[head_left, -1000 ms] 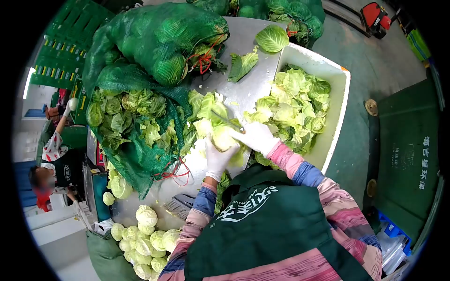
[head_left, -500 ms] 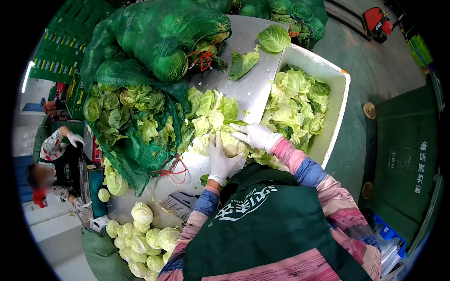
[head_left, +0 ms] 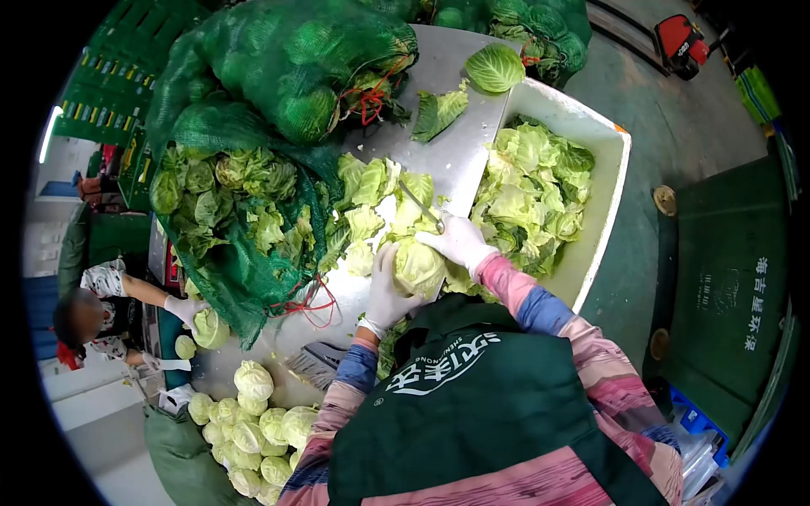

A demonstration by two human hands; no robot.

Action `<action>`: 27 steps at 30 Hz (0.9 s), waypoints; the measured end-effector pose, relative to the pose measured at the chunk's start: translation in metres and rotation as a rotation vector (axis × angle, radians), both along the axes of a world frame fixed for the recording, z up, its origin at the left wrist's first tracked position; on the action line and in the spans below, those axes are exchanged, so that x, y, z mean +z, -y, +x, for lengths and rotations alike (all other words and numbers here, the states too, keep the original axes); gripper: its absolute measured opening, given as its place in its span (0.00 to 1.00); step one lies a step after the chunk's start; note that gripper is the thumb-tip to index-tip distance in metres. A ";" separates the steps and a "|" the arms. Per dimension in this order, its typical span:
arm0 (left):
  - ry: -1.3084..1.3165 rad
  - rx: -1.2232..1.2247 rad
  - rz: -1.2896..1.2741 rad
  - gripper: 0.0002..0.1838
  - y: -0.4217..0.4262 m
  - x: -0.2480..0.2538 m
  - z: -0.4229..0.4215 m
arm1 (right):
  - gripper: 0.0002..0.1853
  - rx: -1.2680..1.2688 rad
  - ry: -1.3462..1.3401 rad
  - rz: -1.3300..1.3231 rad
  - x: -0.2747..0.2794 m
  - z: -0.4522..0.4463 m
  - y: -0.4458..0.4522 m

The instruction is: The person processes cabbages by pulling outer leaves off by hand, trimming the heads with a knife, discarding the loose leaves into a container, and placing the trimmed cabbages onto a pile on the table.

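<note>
A pale green cabbage [head_left: 420, 268] sits near my body at the table's front. My left hand [head_left: 390, 291] wraps the cabbage's left side in a white glove. At its upper right, my gloved right hand [head_left: 461, 242] grips a knife [head_left: 419, 204], whose narrow blade points up and left over loose leaves. The handle is mostly hidden in that fist. Torn cabbage leaves [head_left: 367, 181] lie just beyond the cabbage. To the right, a white foam box [head_left: 603, 190] holds a heap of leaves.
Green net sacks [head_left: 278, 67] of cabbages cover the table's far left. Trimmed cabbages [head_left: 249, 434] pile up at lower left beside a grey brush-like object [head_left: 316, 364]. A co-worker's gloved hand [head_left: 181, 309] touches a cabbage at left. A green bin [head_left: 726, 287] stands right.
The knife blade now shows from my right hand, and the cabbage's round top is more exposed, with the leaf over it gone. The co-worker has reached toward a cabbage on the table.
</note>
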State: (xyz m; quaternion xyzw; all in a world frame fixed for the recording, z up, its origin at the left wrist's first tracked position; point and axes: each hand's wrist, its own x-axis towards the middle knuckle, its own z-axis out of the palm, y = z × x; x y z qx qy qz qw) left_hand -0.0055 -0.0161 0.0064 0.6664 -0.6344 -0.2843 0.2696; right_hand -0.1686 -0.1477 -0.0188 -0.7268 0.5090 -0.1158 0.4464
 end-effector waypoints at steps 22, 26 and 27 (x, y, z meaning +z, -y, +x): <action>-1.480 0.590 0.303 0.42 -0.031 0.002 0.031 | 0.27 -0.423 -0.429 -0.056 -0.014 -0.088 0.043; -1.890 0.511 0.299 0.44 -0.017 0.017 0.013 | 0.36 -0.340 0.113 -0.131 0.034 -0.068 0.034; -1.880 0.485 0.271 0.43 -0.011 0.021 0.005 | 0.39 -0.247 0.396 0.202 0.046 -0.056 0.026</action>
